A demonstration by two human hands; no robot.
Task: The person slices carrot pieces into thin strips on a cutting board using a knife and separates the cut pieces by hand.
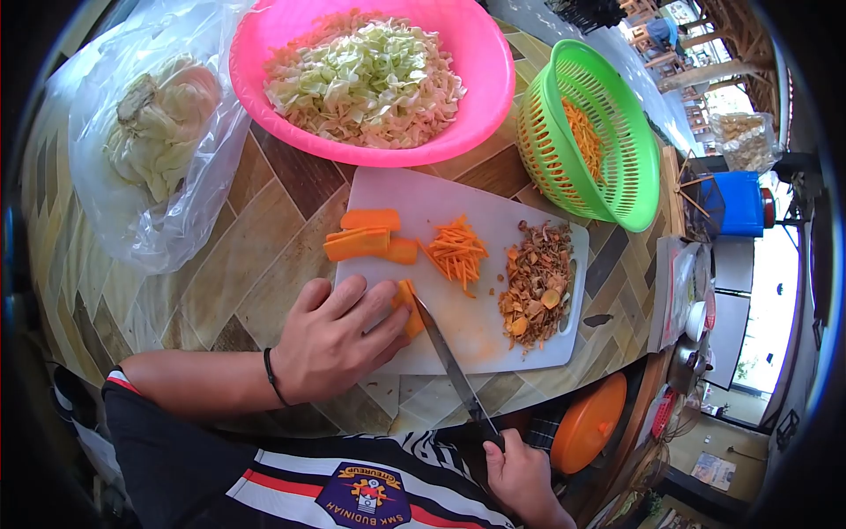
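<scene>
My left hand [344,335] presses its bent fingertips on a stack of carrot slices [408,309] at the left part of the white cutting board [423,344]. My right hand [520,472] is wrapped round the black handle of a knife [454,366], whose blade tip touches the right edge of that stack. Above my left hand lie more carrot slabs [370,234]. To their right is a small pile of carrot strips [456,254]. Brown peelings and carrot scraps [538,286] are heaped at the board's right end.
A pink basin [374,157] of chopped cabbage stands behind the board. Right of it is a green basket [634,159] with carrot strips. A plastic bag [211,167] holding cabbage lies at the left. An orange lid [590,425] sits below the table's right edge.
</scene>
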